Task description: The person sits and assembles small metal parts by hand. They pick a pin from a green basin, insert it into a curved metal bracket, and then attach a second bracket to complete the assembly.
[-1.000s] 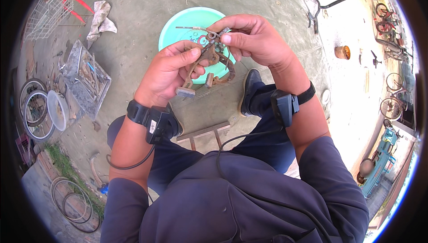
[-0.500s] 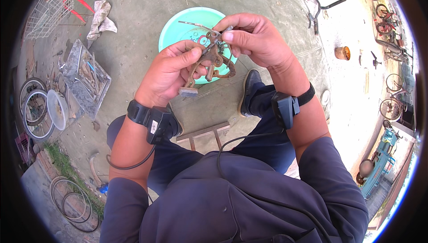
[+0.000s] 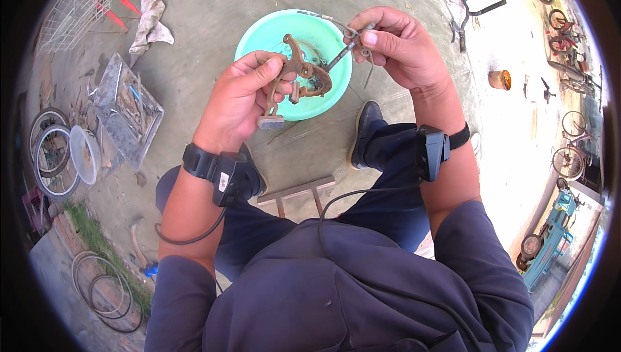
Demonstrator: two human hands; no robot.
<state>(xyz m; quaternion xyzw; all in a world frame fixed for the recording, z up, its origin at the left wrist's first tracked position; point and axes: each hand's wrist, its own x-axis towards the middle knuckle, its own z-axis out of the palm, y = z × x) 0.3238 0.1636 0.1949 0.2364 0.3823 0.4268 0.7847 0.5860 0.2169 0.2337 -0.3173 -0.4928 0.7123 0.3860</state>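
Note:
My left hand [image 3: 240, 90] is closed on a rusty bicycle brake caliper [image 3: 295, 61], its thumb laid across the curved arms. A grey brake pad [image 3: 270, 121] sticks out at the caliper's lower end. In my right hand [image 3: 404, 48], thumb and fingers pinch a dark pivot bolt [image 3: 339, 57] with a bent spring wire [image 3: 336, 21] around it. The bolt points down and left toward the caliper, with a gap from its centre. Beneath both hands stands a light green basin [image 3: 251, 34] with small metal parts in its bottom.
A low wooden stool frame [image 3: 294, 190] is between my legs. To the left lie a metal tray of tools [image 3: 132, 145], a cloth [image 3: 150, 25] and wheels [image 3: 55, 164]. Handlebars [image 3: 463, 22] and an orange-brown tin [image 3: 499, 80] lie right; several bicycles [image 3: 569, 158] stand farther off.
My right hand has moved right, drawing the bolt and spring wire away from the caliper. My left hand stays nearly in place with the caliper turned slightly.

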